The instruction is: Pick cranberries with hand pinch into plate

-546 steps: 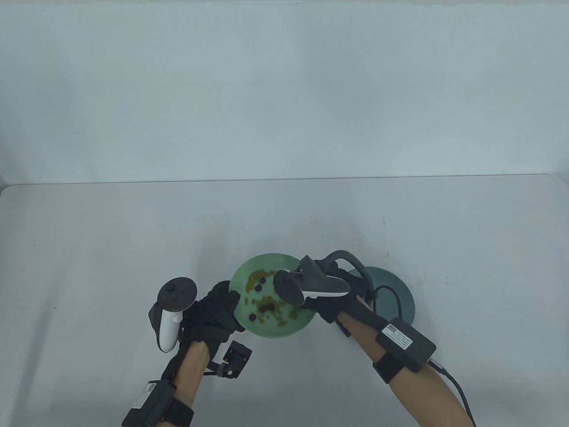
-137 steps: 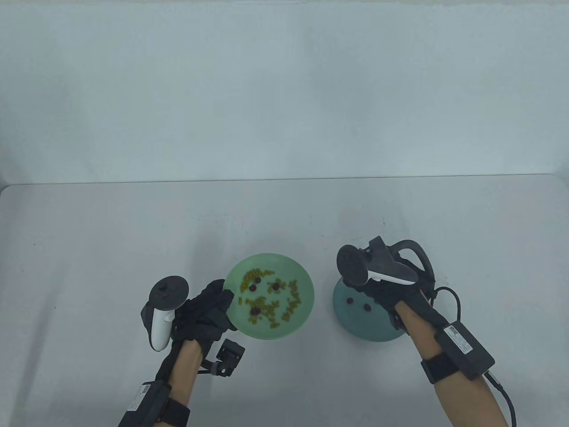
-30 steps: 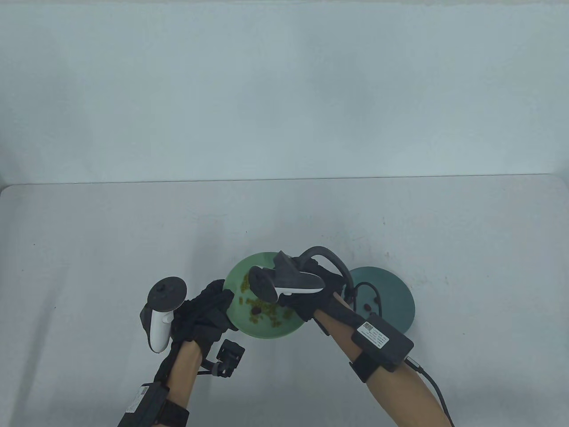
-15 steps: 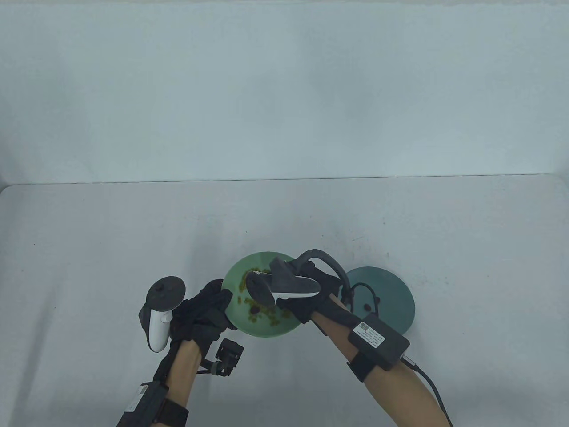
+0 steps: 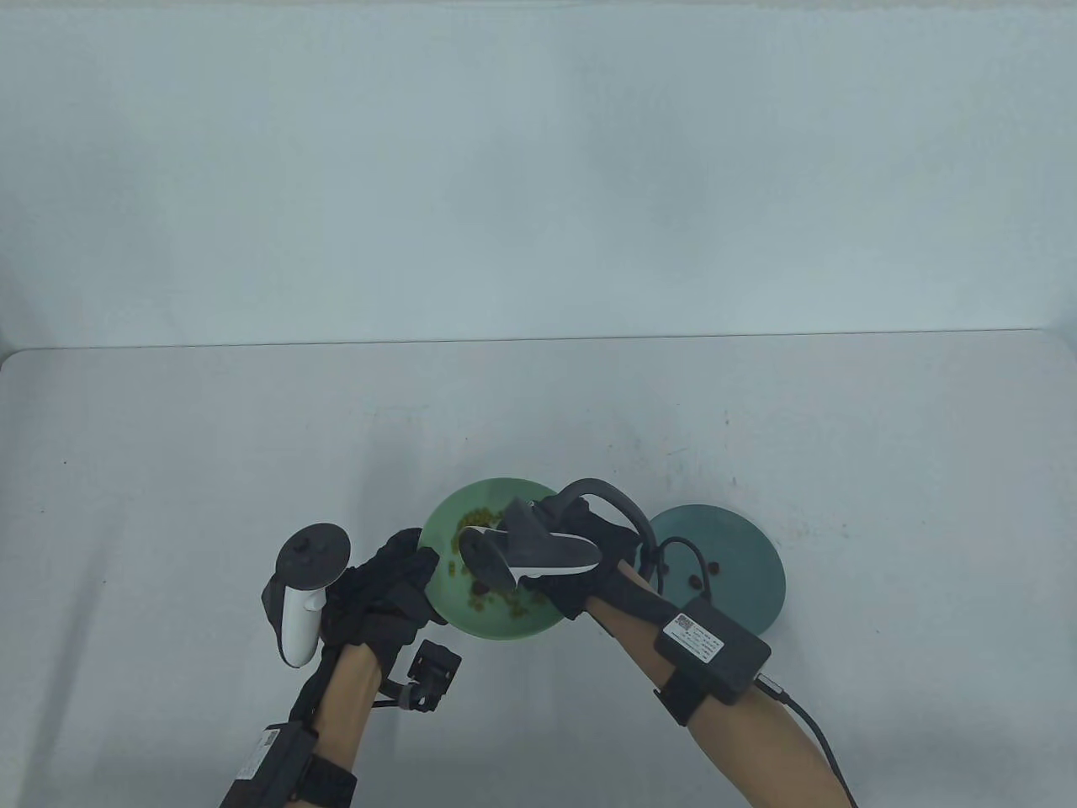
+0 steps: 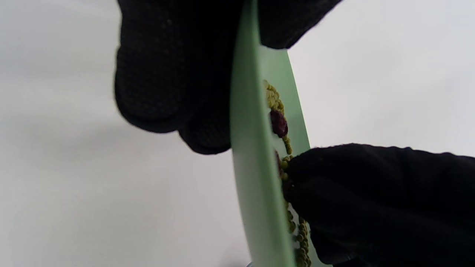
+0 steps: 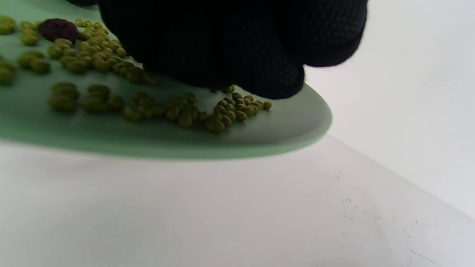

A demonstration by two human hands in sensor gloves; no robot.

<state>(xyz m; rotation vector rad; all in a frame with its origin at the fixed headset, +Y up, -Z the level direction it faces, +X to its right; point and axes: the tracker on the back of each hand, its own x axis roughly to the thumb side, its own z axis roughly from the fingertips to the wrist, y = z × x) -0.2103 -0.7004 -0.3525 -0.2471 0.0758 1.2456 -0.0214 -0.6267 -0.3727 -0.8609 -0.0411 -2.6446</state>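
A light green plate (image 5: 505, 627) holds many green beans (image 7: 222, 111) and a few dark cranberries (image 6: 278, 123). My left hand (image 5: 387, 581) grips its left rim, thumb on top and fingers (image 6: 174, 74) underneath. My right hand (image 5: 572, 589) is over this plate, its fingers (image 6: 371, 200) down among the beans and touching them beside a part-hidden cranberry. The fingers look bunched in the right wrist view (image 7: 230, 44); whether they pinch anything is hidden. One cranberry (image 7: 58, 29) lies apart at the plate's far side. A dark teal plate (image 5: 749, 589) to the right holds cranberries (image 5: 697, 581).
Both plates sit near the table's front middle. My right forearm and its black sensor box (image 5: 711, 648) lie over the teal plate's near left edge. Bare grey table (image 5: 168, 438) stretches around and behind the plates to a pale wall.
My right hand has shifted a little left and lower over the green plate, fingers now down in the beans. My left hand and both plates have barely moved.
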